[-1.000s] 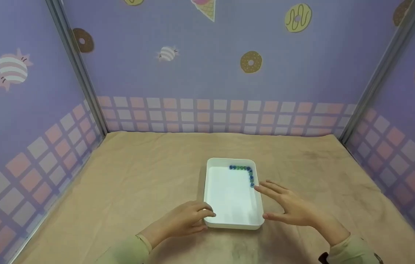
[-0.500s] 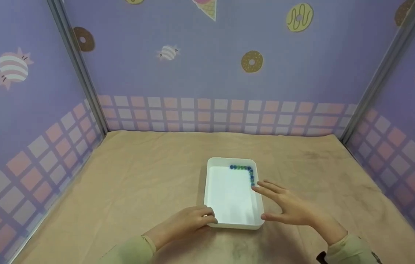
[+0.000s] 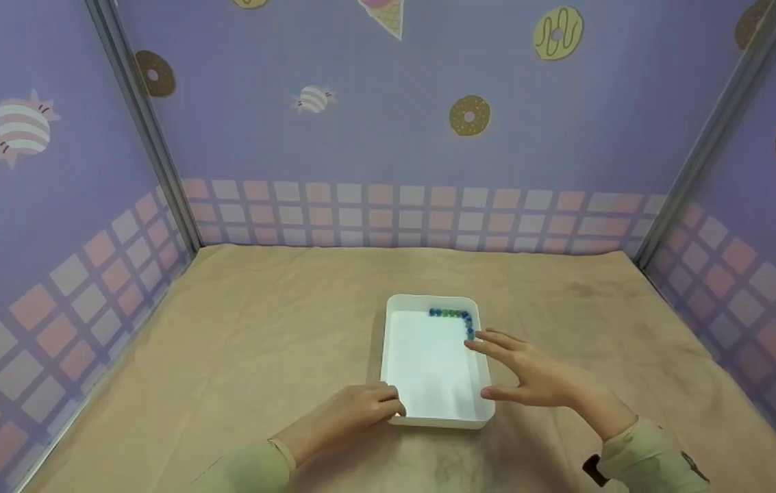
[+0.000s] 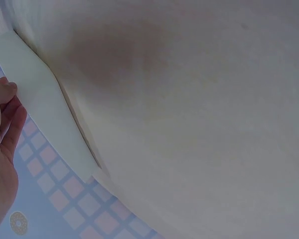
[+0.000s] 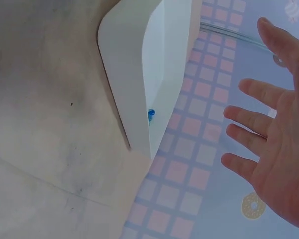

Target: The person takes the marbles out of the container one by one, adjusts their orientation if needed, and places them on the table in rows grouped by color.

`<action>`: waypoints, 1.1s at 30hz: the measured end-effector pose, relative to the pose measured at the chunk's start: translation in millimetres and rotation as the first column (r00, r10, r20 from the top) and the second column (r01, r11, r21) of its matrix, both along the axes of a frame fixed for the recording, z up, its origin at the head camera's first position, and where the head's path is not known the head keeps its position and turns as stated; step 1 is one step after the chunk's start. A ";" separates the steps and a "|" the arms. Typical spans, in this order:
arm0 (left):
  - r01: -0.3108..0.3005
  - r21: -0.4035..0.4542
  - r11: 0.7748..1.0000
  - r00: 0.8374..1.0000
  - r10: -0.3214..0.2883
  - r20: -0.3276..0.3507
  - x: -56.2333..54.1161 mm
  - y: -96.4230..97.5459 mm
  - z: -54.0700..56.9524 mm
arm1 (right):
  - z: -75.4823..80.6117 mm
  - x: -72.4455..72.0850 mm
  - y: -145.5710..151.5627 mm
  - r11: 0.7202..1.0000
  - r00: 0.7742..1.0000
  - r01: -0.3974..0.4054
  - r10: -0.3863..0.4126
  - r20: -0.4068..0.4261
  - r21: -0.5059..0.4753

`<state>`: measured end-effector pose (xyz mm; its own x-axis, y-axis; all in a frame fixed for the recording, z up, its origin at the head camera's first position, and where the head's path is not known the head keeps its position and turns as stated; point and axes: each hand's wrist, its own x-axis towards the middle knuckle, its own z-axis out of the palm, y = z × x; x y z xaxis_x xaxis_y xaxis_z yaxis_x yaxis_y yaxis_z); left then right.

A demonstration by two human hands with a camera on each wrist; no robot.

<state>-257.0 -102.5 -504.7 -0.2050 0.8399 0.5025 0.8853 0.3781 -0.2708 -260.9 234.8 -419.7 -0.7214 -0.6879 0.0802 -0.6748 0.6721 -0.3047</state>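
A shallow white rectangular tray [image 3: 429,376] lies on the cloth. Blue and green marbles [image 3: 453,313] form a line along its far wall that bends down the right wall. My left hand [image 3: 358,413] grips the tray's near left corner, fingers curled over the rim; the left wrist view shows the thumb and fingers [image 4: 12,117] at the tray wall [image 4: 50,104]. With fingers spread and straight, my right hand [image 3: 531,373] reaches over the right rim and covers the near end of the marble line. In the right wrist view, blue marbles [image 5: 151,114] show inside the tray.
Beige cloth [image 3: 278,322] with some creases and dark smudges covers the table. Purple walls [image 3: 388,150] with sweets and pink-and-white checks enclose the left, back and right sides, joined by grey metal posts [image 3: 148,137] at the back corners.
My left hand has closed its fingers over the tray's near left corner. The right hand has moved slightly left and away from the body, over the last marbles. The tray stays put.
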 end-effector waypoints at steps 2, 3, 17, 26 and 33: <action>0.007 0.007 1.000 1.000 -0.007 0.001 -0.1 0.2 0.7 | 2.0 -5.0 -1.1 1.000 1.000 -0.005 0.005 0.001 -0.006; 0.008 0.009 1.000 1.000 -0.008 0.002 0.0 0.3 1.1 | 3.0 -7.5 -1.7 1.000 1.000 -0.004 0.005 0.005 -0.010; -0.008 0.006 1.000 0.995 0.008 0.104 4.0 0.1 4.5 | 17.8 -41.1 -17.2 0.999 0.997 0.039 -0.038 0.065 -0.020; -0.011 -0.018 1.000 0.994 0.013 0.111 0.8 0.4 7.0 | 29.1 -67.9 -31.0 0.997 0.994 0.069 -0.071 0.080 0.024; -0.023 -0.059 0.998 0.990 0.031 0.140 0.2 1.1 9.6 | 29.0 -96.3 -38.4 0.995 0.993 0.103 -0.102 0.058 -0.003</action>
